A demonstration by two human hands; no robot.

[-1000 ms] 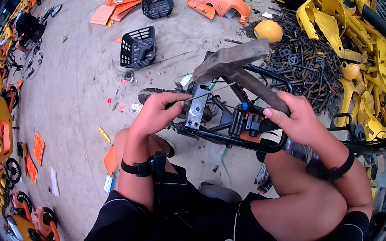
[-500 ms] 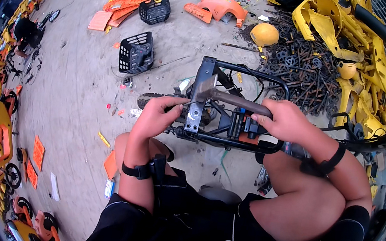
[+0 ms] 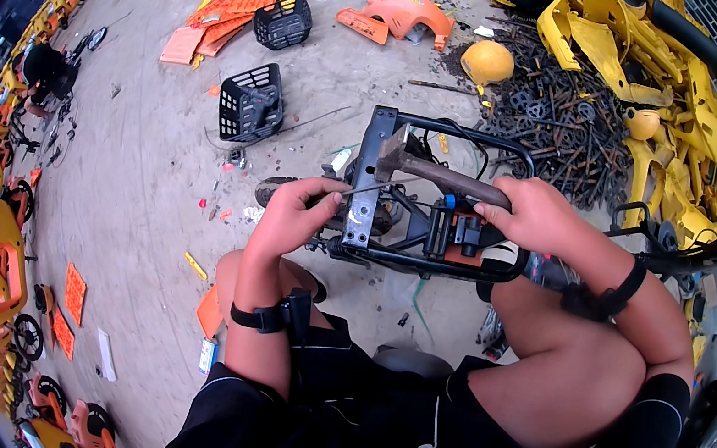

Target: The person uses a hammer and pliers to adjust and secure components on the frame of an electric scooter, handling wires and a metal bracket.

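My left hand [image 3: 290,218] pinches a thin metal rod [image 3: 383,185] that lies across the steel plate [image 3: 361,220] at the left end of a black tubular vehicle frame [image 3: 454,268]. In my right hand [image 3: 531,215] is a hammer [image 3: 466,187] with a dark handle, its head at the plate's inner edge, close to the rod; whether they touch I cannot tell. A black mechanism with a blue piece [image 3: 448,201] sits inside the frame, beneath the handle.
Yellow panels [image 3: 687,134] and dark metal parts [image 3: 557,133] are heaped right of the frame. Black baskets [image 3: 252,101], orange panels [image 3: 238,7] and a yellow dome [image 3: 487,62] lie beyond. Scooters [image 3: 3,245] line the left; another person [image 3: 48,71] crouches near them.
The hammer in my right hand has come down from its raised position of a second ago to the plate. My left hand still holds the rod in about the same place.
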